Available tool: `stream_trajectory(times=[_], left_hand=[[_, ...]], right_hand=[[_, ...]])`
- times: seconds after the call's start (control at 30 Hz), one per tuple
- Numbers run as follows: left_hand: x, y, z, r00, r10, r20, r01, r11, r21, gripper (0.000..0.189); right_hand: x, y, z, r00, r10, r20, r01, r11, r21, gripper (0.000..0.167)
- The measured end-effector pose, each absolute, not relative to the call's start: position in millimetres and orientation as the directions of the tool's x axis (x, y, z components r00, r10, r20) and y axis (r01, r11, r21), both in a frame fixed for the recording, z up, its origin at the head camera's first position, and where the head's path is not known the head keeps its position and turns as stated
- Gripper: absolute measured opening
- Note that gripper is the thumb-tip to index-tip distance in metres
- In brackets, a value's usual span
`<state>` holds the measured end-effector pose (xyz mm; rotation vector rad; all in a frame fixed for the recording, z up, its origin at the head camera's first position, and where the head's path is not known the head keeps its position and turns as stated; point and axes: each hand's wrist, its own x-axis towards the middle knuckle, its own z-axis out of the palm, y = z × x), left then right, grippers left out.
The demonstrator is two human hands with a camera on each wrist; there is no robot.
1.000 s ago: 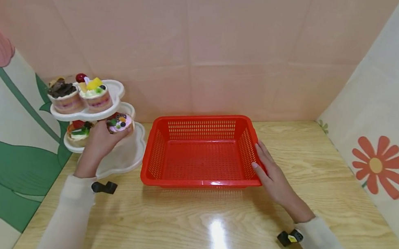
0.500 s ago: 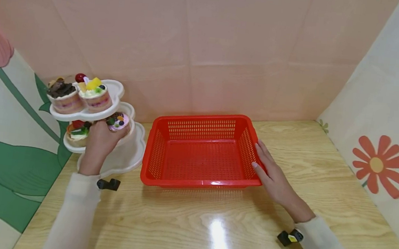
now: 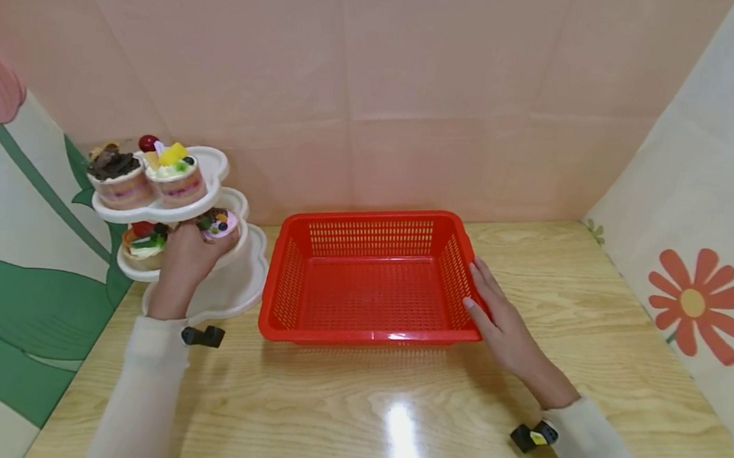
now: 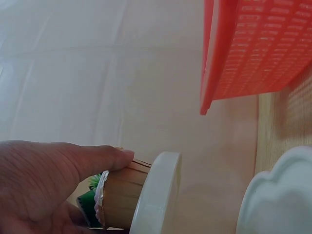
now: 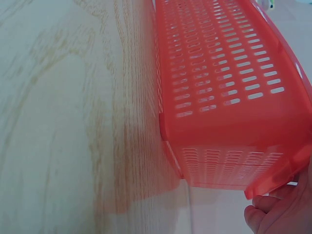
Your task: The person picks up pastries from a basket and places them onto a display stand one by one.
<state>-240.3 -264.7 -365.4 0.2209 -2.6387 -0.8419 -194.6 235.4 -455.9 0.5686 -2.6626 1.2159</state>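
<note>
My left hand (image 3: 188, 258) grips a small cupcake (image 4: 123, 195) with pink cream and berry topping on the middle tier of a white tiered stand (image 3: 214, 163). In the left wrist view the thumb lies along the cupcake's pleated side, and its base is right at the tier's surface. A red plastic basket (image 3: 368, 339) with slotted walls is on the table, and my right hand (image 3: 506, 337) holds its right rim. Seen from the right wrist, the fingers (image 5: 265, 202) curl at the basket's edge.
On the top tier are a chocolate-topped dessert cup (image 3: 121, 182) and a fruit-topped dessert cup (image 3: 175, 181). A tart (image 3: 144, 245) with strawberry sits left of my left hand. The stand's bottom tier (image 3: 242, 279) lies close to the basket. A pink wall covering (image 3: 421, 114) closes off the back.
My left wrist and forearm have shifted slightly right, while the hand stays around the cupcake on the middle tier. The right hand and the basket have kept their place.
</note>
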Motion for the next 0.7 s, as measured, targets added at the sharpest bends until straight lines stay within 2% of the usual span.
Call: stream_trajectory(times=[0.27,0.53,0.7], left_hand=[[-234.1,-266.1,-361.7,-0.942,-0.229,0.247,-0.028,0.784,0.621,0.076],[-223.6,-268.9,-357.9,-0.963,-0.189,0.192,-0.033,0.791,0.611,0.087],[-214.4,-268.3,-358.3,-0.971,-0.123,0.205,0.024,0.805,0.593,0.086]], right_hand=[[-193.4,235.4,-454.3,-0.916,-0.273,0.295,-0.402,0.596,-0.695,0.062],[-192.4,234.2,-452.4,-0.915,-0.277,0.294,-0.403,0.587,-0.702,0.062],[-192.1,234.4,-453.6,-0.917,-0.274,0.289,-0.398,0.586,-0.706,0.063]])
